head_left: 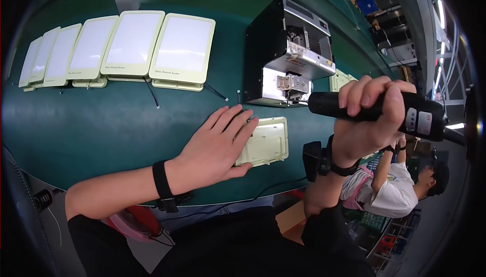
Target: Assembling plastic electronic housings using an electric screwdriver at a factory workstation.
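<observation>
My left hand (pixel 215 145) lies with fingers stretched out over the left side of a pale yellow-green plastic housing (pixel 272 141), which rests on the green bench. That hand covers part of the housing. Wrapped round a black electric screwdriver (pixel 324 104) is my right hand (pixel 374 100), to the right of the housing. The screwdriver is held nearly level, its cord end to the right. Its bit points left, at the metal front of a black and silver screw feeder (pixel 288 67); whether it touches a screw there is too small to tell.
A row of several white-faced panels (pixel 134 44) with pale green frames leans along the back left, short black cables (pixel 153 95) trailing from some. More pale green parts (pixel 340 81) sit behind the screwdriver. A co-worker (pixel 392 188) is at the right. A black cable (pixel 273 188) crosses the front edge.
</observation>
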`<state>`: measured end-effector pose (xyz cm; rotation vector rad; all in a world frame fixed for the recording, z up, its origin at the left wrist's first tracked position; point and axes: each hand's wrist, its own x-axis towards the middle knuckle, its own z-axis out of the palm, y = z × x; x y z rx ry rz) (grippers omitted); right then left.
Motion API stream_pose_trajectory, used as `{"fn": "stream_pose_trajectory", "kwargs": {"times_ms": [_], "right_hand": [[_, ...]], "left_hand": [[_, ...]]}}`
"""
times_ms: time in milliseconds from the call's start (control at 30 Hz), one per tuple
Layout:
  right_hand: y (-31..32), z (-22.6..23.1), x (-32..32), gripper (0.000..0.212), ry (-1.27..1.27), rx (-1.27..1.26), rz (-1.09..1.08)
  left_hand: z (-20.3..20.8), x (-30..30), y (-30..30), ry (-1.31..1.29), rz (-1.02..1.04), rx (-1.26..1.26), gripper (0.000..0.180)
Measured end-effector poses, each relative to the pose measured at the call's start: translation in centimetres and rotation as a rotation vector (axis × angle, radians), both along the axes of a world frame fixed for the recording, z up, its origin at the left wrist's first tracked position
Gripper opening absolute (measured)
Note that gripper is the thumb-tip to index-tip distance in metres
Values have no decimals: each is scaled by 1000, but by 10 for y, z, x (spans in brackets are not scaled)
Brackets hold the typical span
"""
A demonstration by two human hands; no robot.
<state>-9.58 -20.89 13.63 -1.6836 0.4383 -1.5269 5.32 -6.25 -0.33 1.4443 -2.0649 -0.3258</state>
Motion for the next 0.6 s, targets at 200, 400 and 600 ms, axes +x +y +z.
{"fn": "stream_pose_trajectory", "kwargs": {"times_ms": [200, 400, 600], "right_hand": [[34, 7, -39, 24, -77, 131, 204], [90, -4, -92, 35, 62, 251, 203], [89, -30, -80, 27, 67, 162, 112]], "left_hand": [[2, 4, -3, -4, -15, 26, 86], [5, 2, -4, 6, -14, 53, 95], [5, 1, -2, 50, -28, 93, 91]]}}
